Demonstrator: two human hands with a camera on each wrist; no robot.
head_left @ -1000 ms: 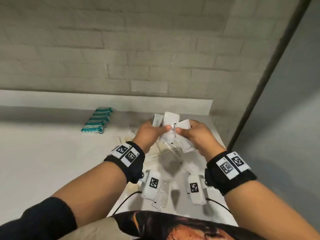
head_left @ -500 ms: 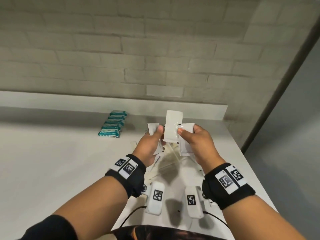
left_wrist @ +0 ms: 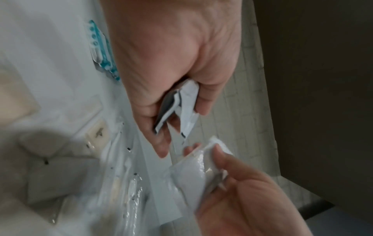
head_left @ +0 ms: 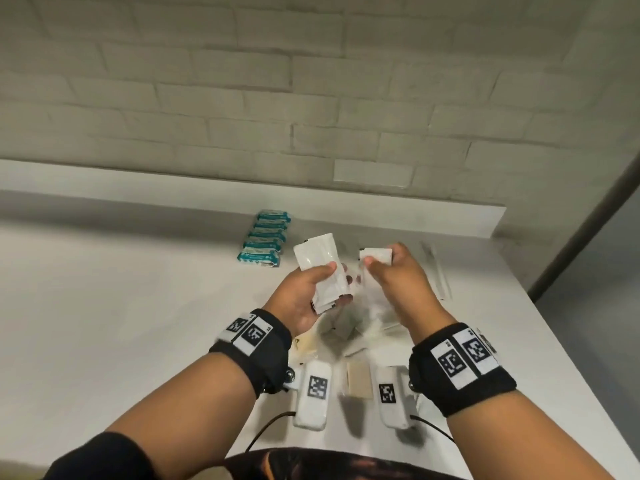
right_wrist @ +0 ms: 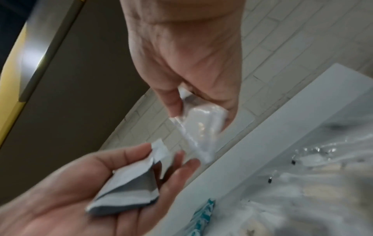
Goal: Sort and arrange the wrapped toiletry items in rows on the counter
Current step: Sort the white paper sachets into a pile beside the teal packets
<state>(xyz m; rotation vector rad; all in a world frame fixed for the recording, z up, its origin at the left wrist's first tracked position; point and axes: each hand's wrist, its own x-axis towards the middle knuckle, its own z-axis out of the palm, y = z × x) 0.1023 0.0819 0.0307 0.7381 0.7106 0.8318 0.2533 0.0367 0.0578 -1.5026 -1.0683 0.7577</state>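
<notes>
We see both forearms reaching forward over the white counter (head_left: 104, 306), each wrist wrapped in a black band with printed markers. The left hand (head_left: 304, 296) is turned palm up and to the right, its thumb pressed down on a small stack of flat white sachets (head_left: 320, 268) that lie across the curled fingers; from the right wrist view we count at least two packets fanned slightly apart in that palm (right_wrist: 129, 185). The right hand (head_left: 398, 282) is raised just beside it, back of the hand toward us, with thumb and fingers pinching a single clear-wrapped white packet (head_left: 377, 254). The two hands are near each other but the packets they hold are apart.

Below the hands, on the counter, we see a loose heap of clear-wrapped toiletry items (head_left: 360, 323), too blurred to name singly. A beige sachet (head_left: 360, 379) lies nearer us, between the two wrist cameras. To the left rear, a row of teal-and-white wrapped packets (head_left: 265, 239) stands neatly one behind another near the counter's raised back edge. A long thin wrapped item (head_left: 436, 271) lies to the right of the hands.
</notes>
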